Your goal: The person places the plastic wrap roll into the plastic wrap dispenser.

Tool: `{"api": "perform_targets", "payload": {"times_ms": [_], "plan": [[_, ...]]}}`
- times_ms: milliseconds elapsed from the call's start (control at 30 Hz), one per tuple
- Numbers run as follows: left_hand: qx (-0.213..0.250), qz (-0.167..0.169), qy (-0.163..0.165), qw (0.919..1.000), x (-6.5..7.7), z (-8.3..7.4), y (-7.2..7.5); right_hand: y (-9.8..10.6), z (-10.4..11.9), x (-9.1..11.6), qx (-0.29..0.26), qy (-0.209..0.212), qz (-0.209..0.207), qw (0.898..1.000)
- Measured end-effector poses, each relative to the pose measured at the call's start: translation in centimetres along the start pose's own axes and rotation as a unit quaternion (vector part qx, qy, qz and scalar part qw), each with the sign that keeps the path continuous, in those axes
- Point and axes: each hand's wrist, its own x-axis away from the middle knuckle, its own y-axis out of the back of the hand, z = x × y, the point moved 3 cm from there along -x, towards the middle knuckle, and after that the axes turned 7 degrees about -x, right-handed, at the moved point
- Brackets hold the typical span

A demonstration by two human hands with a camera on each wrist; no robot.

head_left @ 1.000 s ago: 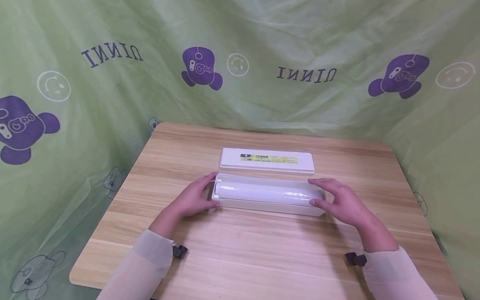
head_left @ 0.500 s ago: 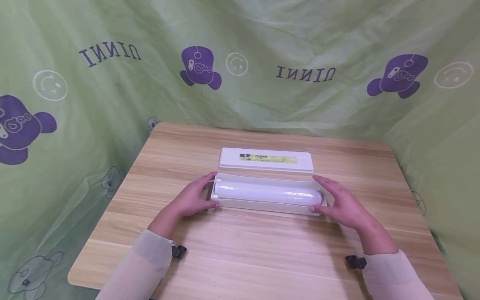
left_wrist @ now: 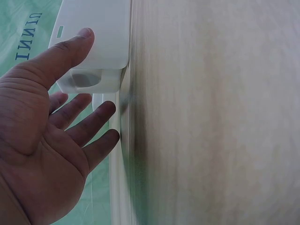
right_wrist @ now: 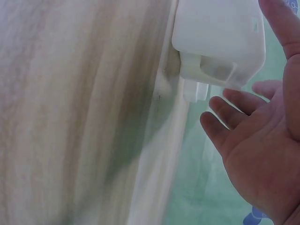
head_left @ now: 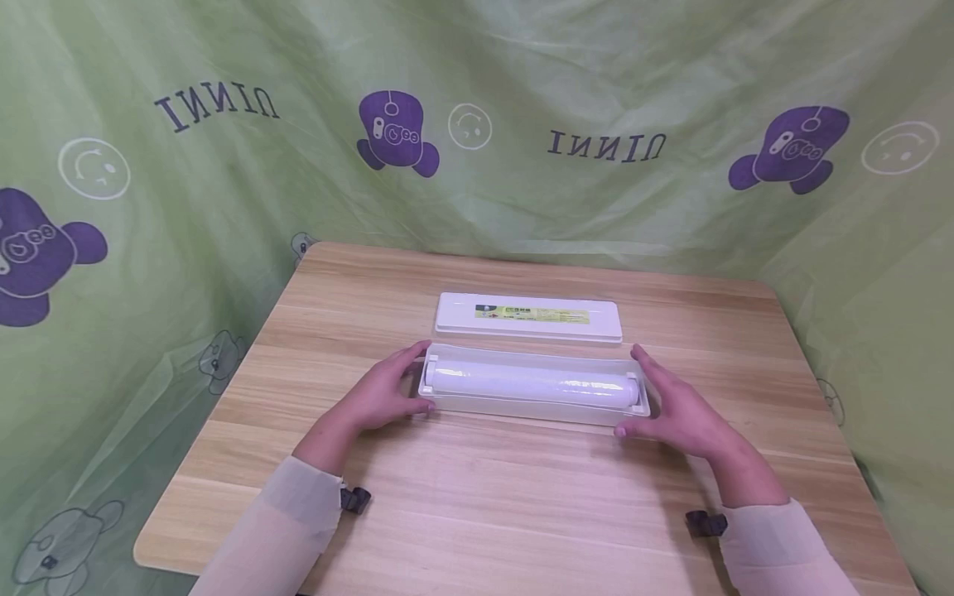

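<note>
A long white plastic box (head_left: 532,409) lies on the table with its top uncovered. Inside it is a shiny white roll of cling film (head_left: 532,383), running from end to end. At the box's left end is my left hand (head_left: 380,396), thumb along the front side and fingers towards the back; in the left wrist view the thumb overlaps the box wall (left_wrist: 103,35) and the other fingers are spread. My right hand (head_left: 680,414) curves around the right end with a gap, its fingers loosely extended and holding nothing in the right wrist view.
Behind the box lies its white lid (head_left: 456,314), bearing a yellow-green label (head_left: 532,314). The wooden table (head_left: 477,505) has rounded corners. Green curtains (head_left: 507,207) with purple figures hang around its back and sides.
My right hand has moved off the box's right end, fingers and thumb drawing away to the right, so the roll's right end now shows. My left hand has stayed in place.
</note>
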Motion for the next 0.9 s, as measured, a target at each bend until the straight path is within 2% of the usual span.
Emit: {"api": "perform_targets", "payload": {"times_ms": [433,900], "plan": [[0.003,0.0,0.001,1.0,0.0,0.1,0.0,-0.2,-0.7,-0.1,0.002,-0.043,0.018,0.999],[-0.005,-0.001,0.004,1.0,-0.1,0.3,0.0,-0.2,-1.3,-0.3,0.019,-0.044,0.005,0.999]]}}
